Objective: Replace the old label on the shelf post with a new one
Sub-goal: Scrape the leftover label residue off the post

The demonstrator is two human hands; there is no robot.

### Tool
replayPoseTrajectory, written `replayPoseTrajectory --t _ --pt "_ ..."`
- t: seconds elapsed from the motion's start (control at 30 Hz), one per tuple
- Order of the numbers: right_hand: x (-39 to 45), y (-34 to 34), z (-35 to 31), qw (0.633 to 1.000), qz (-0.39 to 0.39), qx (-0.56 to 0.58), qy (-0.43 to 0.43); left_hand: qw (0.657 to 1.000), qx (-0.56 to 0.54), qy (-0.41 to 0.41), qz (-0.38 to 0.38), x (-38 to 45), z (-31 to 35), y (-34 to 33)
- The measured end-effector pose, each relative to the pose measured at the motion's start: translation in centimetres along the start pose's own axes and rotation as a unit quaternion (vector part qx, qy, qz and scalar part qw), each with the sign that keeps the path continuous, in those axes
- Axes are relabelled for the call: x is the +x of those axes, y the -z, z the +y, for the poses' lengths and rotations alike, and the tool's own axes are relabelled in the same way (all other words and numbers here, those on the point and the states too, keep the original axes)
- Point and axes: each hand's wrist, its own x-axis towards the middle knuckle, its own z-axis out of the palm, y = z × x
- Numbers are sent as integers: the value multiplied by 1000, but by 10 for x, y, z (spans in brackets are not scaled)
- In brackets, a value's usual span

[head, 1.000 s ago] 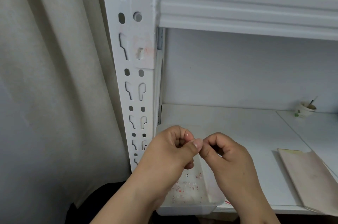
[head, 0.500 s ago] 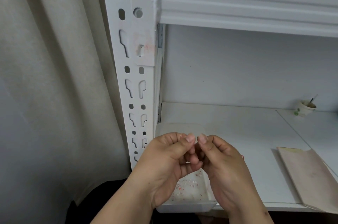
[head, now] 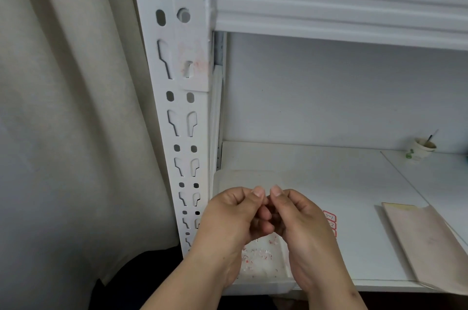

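Head view: curled left hand (head: 236, 218) and right hand (head: 298, 221) meet below shelf post (head: 182, 107), contents hidden.

White shelf post (head: 182, 107) bears pinkish residue (head: 195, 61); red-bordered labels (head: 330, 218).

Storage corner, likely a home: white slotted steel shelf post (head: 186, 117) at frame centre-left, beige curtain (head: 71, 107) left, paper cup (head: 422, 148) far right.

Soft, even, rather dim indoor light without glare; edges bow from wide-angle distortion, and detail looks slightly soft.
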Motion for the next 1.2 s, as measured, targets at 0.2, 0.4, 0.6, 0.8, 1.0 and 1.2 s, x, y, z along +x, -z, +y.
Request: replayPoseTrajectory --t 0.2,0.4,0.6,0.8,1.0,1.2 --pt "4 0 7 997 52 -51 6 998 34 -4 47 5 -4 -4" --pt "6 0 8 991 91 -97 29 997 47 -23 51 5 -6 -8" --pt "0 -1 2 986 93 -131 40 992 93 -33 74 6 -4 -6" --pt "-2 -2 -3 983 86 -154 59 994 81 -39 56 2 -3 -8" --pt "-7 -3 -9 971 94 -194 102 995 63 -69 26 1 0 -6" --pt "-17 -5 -28 984 44 -117 126 990 63 -115 43 -15 18 -10"
